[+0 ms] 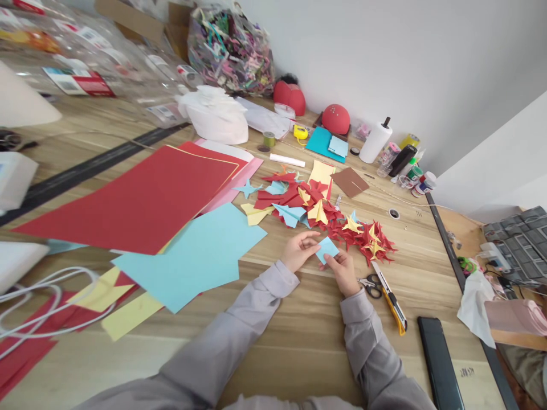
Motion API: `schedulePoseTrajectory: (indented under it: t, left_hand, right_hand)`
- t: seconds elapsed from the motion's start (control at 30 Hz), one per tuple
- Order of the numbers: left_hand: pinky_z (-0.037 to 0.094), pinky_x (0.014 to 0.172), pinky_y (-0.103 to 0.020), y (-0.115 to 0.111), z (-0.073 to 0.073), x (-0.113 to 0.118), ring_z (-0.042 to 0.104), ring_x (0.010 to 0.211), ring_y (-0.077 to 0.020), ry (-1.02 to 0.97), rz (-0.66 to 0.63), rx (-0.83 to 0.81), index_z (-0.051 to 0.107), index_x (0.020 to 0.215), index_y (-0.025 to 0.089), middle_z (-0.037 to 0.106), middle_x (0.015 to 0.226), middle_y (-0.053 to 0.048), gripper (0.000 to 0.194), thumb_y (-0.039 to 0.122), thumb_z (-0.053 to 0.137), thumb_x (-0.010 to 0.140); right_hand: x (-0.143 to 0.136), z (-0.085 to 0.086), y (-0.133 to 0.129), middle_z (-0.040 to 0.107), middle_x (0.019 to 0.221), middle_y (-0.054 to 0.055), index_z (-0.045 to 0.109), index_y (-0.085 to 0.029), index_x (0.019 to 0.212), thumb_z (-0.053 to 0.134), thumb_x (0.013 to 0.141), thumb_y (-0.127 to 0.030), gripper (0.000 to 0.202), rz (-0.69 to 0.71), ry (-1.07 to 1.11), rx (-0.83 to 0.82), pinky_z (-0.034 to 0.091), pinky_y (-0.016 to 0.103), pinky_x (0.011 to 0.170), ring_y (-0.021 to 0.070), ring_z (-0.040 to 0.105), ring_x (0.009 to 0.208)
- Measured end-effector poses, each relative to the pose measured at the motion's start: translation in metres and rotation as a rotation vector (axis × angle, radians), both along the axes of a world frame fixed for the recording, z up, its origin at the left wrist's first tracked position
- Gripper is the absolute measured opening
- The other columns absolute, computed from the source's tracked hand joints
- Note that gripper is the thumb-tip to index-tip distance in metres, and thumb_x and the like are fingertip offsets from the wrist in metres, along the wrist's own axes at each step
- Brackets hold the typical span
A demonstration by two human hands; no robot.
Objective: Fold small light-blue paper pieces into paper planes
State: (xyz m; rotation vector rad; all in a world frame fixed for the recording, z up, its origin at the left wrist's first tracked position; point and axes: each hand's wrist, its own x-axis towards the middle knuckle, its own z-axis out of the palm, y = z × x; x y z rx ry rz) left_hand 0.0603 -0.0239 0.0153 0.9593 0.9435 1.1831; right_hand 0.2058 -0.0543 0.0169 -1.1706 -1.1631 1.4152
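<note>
A small light-blue square of paper (327,250) is held between both hands, just above the wooden table. My left hand (299,250) pinches its left corner between thumb and fingers. At the lower right edge, my right hand (343,270) grips the same paper with thumb and fingertips. Just beyond the hands lies a heap of folded paper pieces (316,199) in red, yellow and blue, among them a blue paper plane (290,214). By my right wrist are black-handled scissors (371,285) and a yellow utility knife (391,302) with its blade out.
Large red sheets (141,196) and a light-blue sheet (200,256) spread over the left side. A black phone (440,361) lies front right. White cables (55,302) coil front left. Bottles and jars (414,171) stand at the back right, beside a white roll (376,142).
</note>
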Motion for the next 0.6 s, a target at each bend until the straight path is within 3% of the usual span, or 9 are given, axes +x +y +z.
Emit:
schedulePoseTrajectory:
  t: [0.27, 0.6]
  left_hand:
    - [0.040, 0.053, -0.021, -0.003, 0.001, 0.000, 0.049, 0.051, -0.0076, 0.061, -0.112, 0.092, 0.062, 0.095, 0.013, 0.055, 0.056, 0.004, 0.040, 0.025, 0.072, 0.058]
    - [0.041, 0.054, -0.023, -0.002, -0.001, 0.002, 0.052, 0.053, -0.0089, 0.056, -0.015, 0.038, 0.058, 0.101, 0.012, 0.063, 0.064, 0.001, 0.048, 0.025, 0.073, 0.057]
  right_hand:
    - [0.005, -0.004, 0.001, 0.054, 0.058, -0.003, 0.059, -0.017, 0.068, 0.062, 0.073, -0.042, 0.026, -0.058, -0.100, 0.066, 0.038, 0.022, 0.053, 0.0098, 0.047, 0.054]
    - [0.004, -0.003, 0.001, 0.055, 0.058, -0.004, 0.059, -0.017, 0.067, 0.065, 0.068, -0.034, 0.017, 0.003, -0.038, 0.030, 0.037, 0.022, 0.056, 0.0096, 0.046, 0.054]
